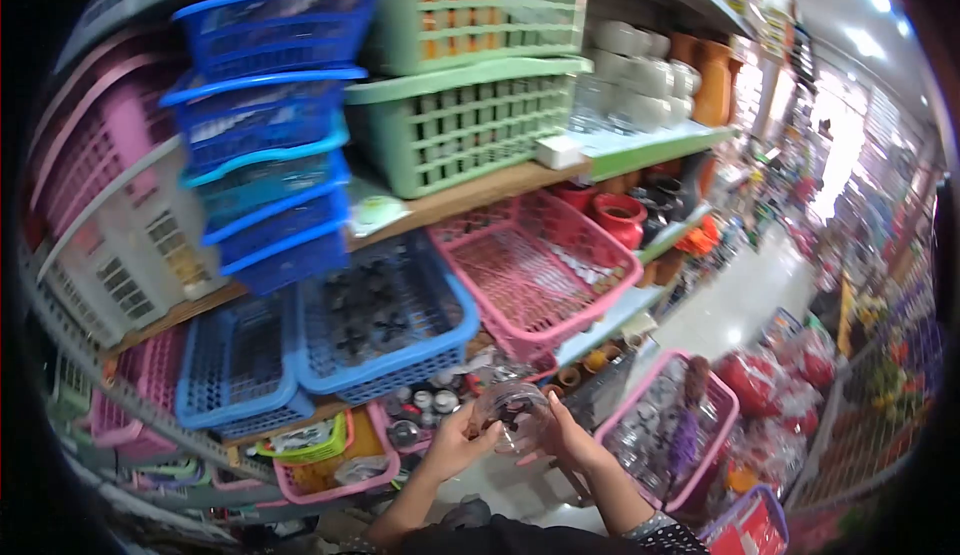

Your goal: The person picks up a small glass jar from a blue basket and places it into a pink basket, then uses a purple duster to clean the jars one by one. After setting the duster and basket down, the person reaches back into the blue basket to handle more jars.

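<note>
Both of my hands are around a clear, round container [515, 417], low in the middle of the head view. My left hand [462, 445] grips its left side, with the thumb toward the front. On the opposite side, my right hand [572, 437] has its fingers curved against the wall. Small dark shapes show through the see-through sides. Behind it, a pink basket [385, 425] holds several small jars with light and dark lids. To the right of my right hand stands another pink basket [722, 395] with clear glassware and a purple brush-like item.
Shelves ahead carry a pink basket [610, 290], a blue basket [460, 330] with dark pieces, and green baskets [490, 125]. Stacked blue baskets [270, 115] rise at left. Bagged red goods [760, 385] lie on the right beside the aisle floor [745, 290].
</note>
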Available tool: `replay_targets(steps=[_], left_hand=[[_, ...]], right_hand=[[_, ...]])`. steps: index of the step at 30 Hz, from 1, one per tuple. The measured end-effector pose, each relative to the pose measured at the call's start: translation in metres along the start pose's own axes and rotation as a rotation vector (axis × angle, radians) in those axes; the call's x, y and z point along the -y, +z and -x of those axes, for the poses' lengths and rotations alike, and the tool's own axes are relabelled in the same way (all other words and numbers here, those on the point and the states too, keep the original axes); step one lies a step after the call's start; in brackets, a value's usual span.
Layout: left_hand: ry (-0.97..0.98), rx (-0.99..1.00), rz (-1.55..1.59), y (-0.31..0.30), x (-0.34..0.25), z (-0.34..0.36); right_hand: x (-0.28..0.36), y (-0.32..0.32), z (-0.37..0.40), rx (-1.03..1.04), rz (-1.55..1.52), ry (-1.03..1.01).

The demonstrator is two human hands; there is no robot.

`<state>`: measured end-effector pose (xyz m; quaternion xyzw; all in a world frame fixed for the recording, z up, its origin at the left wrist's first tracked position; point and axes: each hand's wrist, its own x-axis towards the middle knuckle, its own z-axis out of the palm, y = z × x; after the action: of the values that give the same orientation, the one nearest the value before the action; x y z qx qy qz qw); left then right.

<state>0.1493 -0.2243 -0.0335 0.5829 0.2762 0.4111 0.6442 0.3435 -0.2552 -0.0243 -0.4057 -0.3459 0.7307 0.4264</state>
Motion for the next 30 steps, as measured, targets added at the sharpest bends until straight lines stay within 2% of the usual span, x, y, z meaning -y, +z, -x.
replay_targets(steps=[3,4,6,8,12,14,18,20,22,23,25,26,28,30], left_hand=[[0.077,-0.096,-0.211,-0.036,-0.044,0.018],[0.085,-0.110,-0.339,-0.046,-0.060,0.023],[0.129,-0.214,-0.595,-0.055,-0.101,0.032],[0.275,-0.279,-0.973,-0.073,-0.132,0.037],[0.258,-0.436,-0.998,-0.128,-0.147,0.031],[0.197,-0.413,-0.885,-0.161,-0.149,0.017],[0.064,-0.412,-1.134,-0.231,-0.149,-0.025],[0.139,-0.385,-1.239,-0.267,-0.131,-0.051],[0.221,-0.356,-1.353,-0.305,-0.107,-0.079],[0.133,-0.324,-1.413,-0.323,-0.091,-0.094],[0.014,-0.263,-1.455,-0.341,-0.074,-0.112],[-0.017,-0.237,-1.434,-0.347,-0.068,-0.118],[-0.305,-0.186,-1.526,-0.311,-0.098,-0.106],[-0.249,-0.168,-1.653,-0.328,-0.073,-0.109]], right_hand=[[0.030,0.036,-0.024,0.374,0.037,0.076],[0.035,0.050,-0.032,0.364,0.021,0.049],[0.049,0.071,-0.048,0.474,0.096,0.004],[0.059,0.089,-0.071,0.572,0.133,-0.012],[0.073,0.132,-0.111,0.433,0.301,-0.171],[0.080,0.148,-0.142,0.390,0.247,-0.080],[0.083,0.168,-0.240,0.253,0.370,-0.057],[0.080,0.179,-0.276,0.201,0.425,-0.079],[0.077,0.185,-0.317,0.075,0.715,-0.161],[0.067,0.179,-0.352,0.080,0.716,-0.175],[0.052,0.173,-0.409,0.228,1.124,-0.788],[0.059,0.177,-0.425,0.225,1.119,-0.812],[0.070,0.188,-0.419,0.232,1.201,-0.866],[0.069,0.179,-0.425,0.242,1.286,-0.908]])
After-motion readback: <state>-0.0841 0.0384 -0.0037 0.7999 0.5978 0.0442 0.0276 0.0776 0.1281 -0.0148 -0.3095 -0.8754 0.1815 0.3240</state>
